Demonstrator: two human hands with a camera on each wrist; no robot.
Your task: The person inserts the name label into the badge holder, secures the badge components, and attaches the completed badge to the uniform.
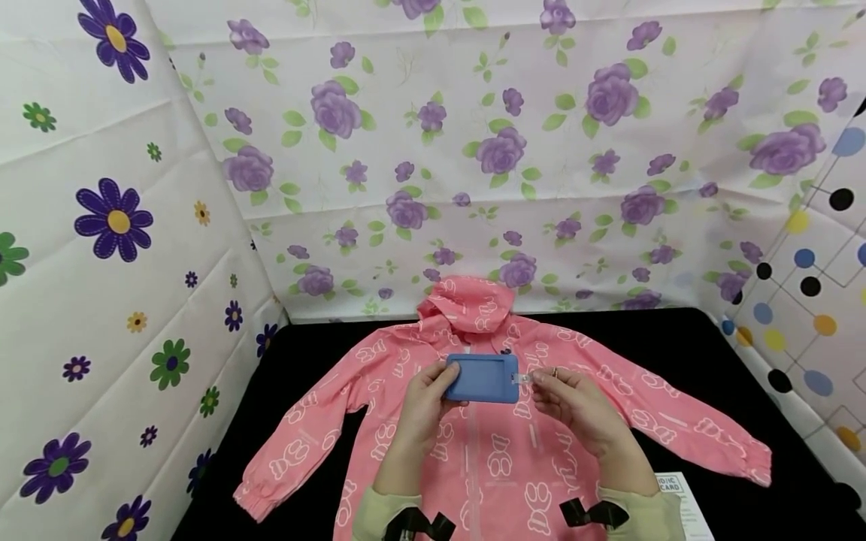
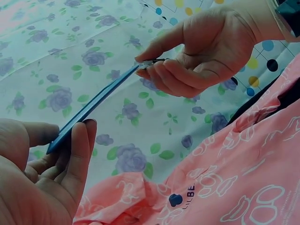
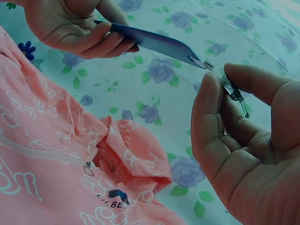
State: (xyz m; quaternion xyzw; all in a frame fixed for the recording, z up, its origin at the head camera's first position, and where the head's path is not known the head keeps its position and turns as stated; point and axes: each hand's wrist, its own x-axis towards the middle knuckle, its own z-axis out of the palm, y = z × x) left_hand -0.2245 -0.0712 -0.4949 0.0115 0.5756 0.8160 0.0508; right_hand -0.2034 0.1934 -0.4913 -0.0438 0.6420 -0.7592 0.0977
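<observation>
Floral backdrop, dotted side cloth, black tabletop

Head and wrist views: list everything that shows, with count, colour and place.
Table: one, black, across the lower view
Hooded jacket: one, pink, on the table
Card holder: one, blue, held above the jacket
Strap with clip: one, clear and metallic, holder's right end
Printed sheet: one, white, lower right, partly hidden
Backdrops: three, white; purple roses behind, daisies left, dots right
Person's sleeves: two, pale green, on the forearms
Wrist pieces: two, black, at the sleeves
Left hand: one, bare, gripping the holder
Right hand: one, bare, pinching the clip
</observation>
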